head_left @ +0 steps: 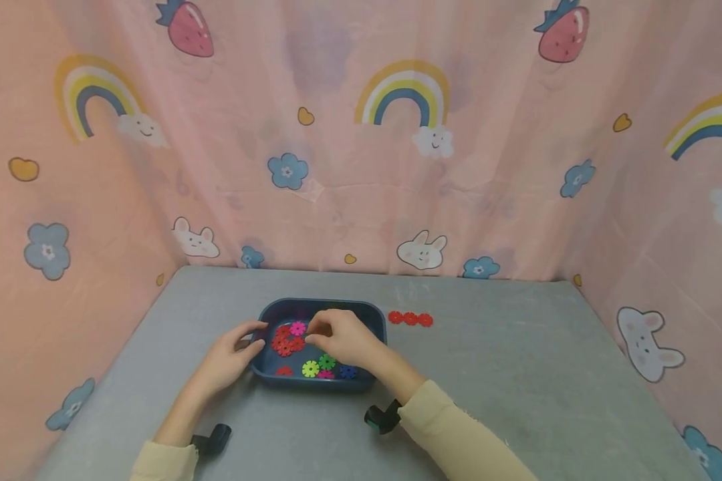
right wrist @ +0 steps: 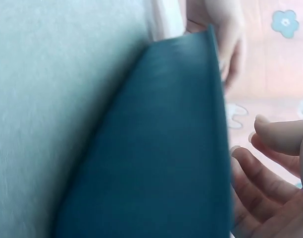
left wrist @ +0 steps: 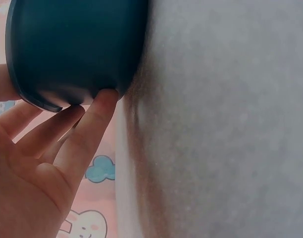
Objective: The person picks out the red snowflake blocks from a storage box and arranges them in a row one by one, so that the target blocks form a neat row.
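Observation:
A dark blue plastic bin [head_left: 313, 381] stands on the table, with red snowflake discs [head_left: 285, 344] at its left inside. My left hand [head_left: 225, 359] touches the bin's left end; in the left wrist view its fingers [left wrist: 87, 134] lie fairly straight against the outer wall. Over the bin's middle is my right hand [head_left: 344, 337], thumb and fingers loosely bent. The right wrist view shows a gap between its thumb [right wrist: 280, 136] and fingers, with nothing visible in it. Beneath and around it in the bin lie a pink disc [head_left: 297, 328], a green disc [head_left: 327, 361], a yellow-green disc [head_left: 310, 369] and a blue disc [head_left: 347, 371].
Three red discs [head_left: 410, 318] form a row on the grey table [head_left: 517, 374], right of the bin's far corner. A pink patterned curtain [head_left: 361, 214] hangs behind the table and along both sides. Black wrist devices [head_left: 212, 441] sit on both forearms.

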{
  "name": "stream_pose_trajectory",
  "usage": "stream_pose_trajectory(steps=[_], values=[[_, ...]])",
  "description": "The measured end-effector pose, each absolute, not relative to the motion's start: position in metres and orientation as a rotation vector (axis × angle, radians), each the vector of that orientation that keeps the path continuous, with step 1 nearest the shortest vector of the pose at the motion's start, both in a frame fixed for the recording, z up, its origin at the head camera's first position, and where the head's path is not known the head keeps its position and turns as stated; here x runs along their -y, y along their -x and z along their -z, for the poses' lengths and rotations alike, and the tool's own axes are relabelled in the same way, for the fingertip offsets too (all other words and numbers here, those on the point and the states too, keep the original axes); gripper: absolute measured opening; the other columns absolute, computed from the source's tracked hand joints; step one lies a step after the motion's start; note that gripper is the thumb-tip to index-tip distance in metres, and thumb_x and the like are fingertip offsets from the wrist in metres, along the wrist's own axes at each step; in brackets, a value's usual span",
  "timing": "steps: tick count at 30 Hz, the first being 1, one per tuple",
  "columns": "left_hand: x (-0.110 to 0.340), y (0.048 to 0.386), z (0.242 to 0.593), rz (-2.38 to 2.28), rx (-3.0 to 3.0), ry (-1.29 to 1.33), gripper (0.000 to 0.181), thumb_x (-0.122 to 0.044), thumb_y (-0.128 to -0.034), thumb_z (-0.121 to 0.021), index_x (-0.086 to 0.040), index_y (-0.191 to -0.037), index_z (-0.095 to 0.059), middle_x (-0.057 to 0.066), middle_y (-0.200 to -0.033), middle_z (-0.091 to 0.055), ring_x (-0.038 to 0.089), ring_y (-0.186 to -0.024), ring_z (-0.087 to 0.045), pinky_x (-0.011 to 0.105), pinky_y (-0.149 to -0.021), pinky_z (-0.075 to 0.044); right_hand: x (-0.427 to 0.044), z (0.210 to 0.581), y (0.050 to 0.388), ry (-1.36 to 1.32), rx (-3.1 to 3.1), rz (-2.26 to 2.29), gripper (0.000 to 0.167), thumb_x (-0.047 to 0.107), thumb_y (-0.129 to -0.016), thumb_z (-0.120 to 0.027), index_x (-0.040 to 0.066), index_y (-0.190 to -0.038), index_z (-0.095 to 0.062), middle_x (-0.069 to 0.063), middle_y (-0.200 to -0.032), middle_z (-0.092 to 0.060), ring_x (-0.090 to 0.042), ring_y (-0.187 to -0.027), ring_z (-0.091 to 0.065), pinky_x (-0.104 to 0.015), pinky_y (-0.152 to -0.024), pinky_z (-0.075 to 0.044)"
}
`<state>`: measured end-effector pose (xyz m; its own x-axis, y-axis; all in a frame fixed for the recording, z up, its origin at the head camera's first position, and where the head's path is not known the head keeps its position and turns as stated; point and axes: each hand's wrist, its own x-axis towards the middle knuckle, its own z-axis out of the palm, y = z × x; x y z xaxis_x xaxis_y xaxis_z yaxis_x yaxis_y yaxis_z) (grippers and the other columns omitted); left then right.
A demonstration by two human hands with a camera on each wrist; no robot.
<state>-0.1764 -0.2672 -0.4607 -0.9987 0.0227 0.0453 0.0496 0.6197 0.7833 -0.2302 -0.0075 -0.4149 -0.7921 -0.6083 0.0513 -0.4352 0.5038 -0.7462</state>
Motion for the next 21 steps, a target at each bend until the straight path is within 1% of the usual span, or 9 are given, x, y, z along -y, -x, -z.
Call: stream_pose_trajectory(steps=[6, 10, 14, 21], values=[[0.267, 0.175, 0.460, 1.342, 2.811, 0.058, 0.040, -0.020, -0.1028, -0.061, -0.012, -0.141, -0.057, 0.021, -0.150, -0.049, 0.048, -0.127, -0.055, 0.062, -0.101, -0.047, 0.027, 0.427, 0.229, 0.913, -2.501, 1.134, 0.009, 0.018, -0.095, -0.074, 0.012, -0.101, -0.072, 0.009, -0.089, -0.066, -0.008, -0.078, -0.059, -0.019, -0.072, -0.053], [0.269, 0.174, 0.460, 1.350, 2.805, 0.057, 0.039, -0.020, -0.1030, -0.061, -0.012, -0.141, -0.057, 0.021, -0.150, -0.050, 0.048, -0.127, -0.055, 0.062, -0.101, -0.046, 0.036, 0.432, 0.229, 0.912, -2.473, 1.091, 0.012, 0.017, -0.094, -0.074, 0.010, -0.104, -0.073, 0.008, -0.088, -0.066, -0.007, -0.077, -0.058, -0.018, -0.072, -0.053], [0.270, 0.174, 0.461, 1.342, 2.807, 0.063, 0.039, -0.021, -0.1030, -0.061, -0.012, -0.141, -0.058, 0.021, -0.150, -0.050, 0.048, -0.127, -0.056, 0.063, -0.101, -0.046, 0.045, 0.437, 0.230, 0.938, -2.482, 1.009, 0.014, 0.018, -0.094, -0.075, 0.010, -0.106, -0.074, 0.008, -0.088, -0.065, -0.007, -0.079, -0.057, -0.018, -0.076, -0.053], [0.271, 0.177, 0.463, 1.347, 2.794, 0.080, 0.038, -0.021, -0.1024, -0.063, -0.015, -0.140, -0.059, 0.019, -0.149, -0.052, 0.045, -0.124, -0.059, 0.062, -0.100, -0.047, 0.057, 0.446, 0.235, 0.958, -2.499, 0.869, 0.012, 0.018, -0.091, -0.078, 0.013, -0.101, -0.074, 0.008, -0.085, -0.066, -0.006, -0.075, -0.057, -0.021, -0.073, -0.053]])
